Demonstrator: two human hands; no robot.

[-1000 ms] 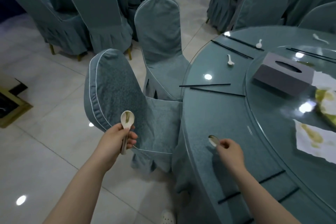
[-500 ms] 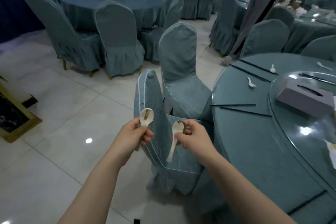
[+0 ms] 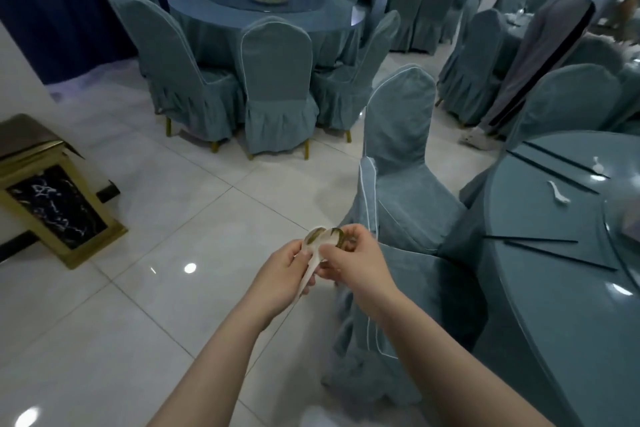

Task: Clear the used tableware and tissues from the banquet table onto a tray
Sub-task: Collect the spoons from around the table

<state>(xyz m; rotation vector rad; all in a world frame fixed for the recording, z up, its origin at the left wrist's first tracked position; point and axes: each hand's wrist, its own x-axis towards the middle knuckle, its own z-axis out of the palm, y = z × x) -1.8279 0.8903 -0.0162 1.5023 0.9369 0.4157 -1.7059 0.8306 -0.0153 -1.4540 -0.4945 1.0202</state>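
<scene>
Two used white soup spoons (image 3: 320, 243) with greenish smears are pressed together in front of me, over the floor. My left hand (image 3: 282, 276) grips the handles from the left and my right hand (image 3: 356, 263) pinches them from the right. The banquet table (image 3: 540, 291) with its blue-green cloth lies at the right. On it rest another white spoon (image 3: 558, 191), a second small spoon (image 3: 596, 166), and pairs of black chopsticks (image 3: 550, 248).
Two covered chairs (image 3: 398, 184) stand pushed against the table just right of my hands. A gold-framed black stand (image 3: 59, 204) sits on the tiled floor at the left. Another round table (image 3: 266, 15) ringed with chairs is farther back. A person's legs (image 3: 533, 55) show at upper right.
My right hand lifted a spoon off the table and brought it left to the spoon in my left hand. The two spoons now touch. My view has swung left, away from the table.
</scene>
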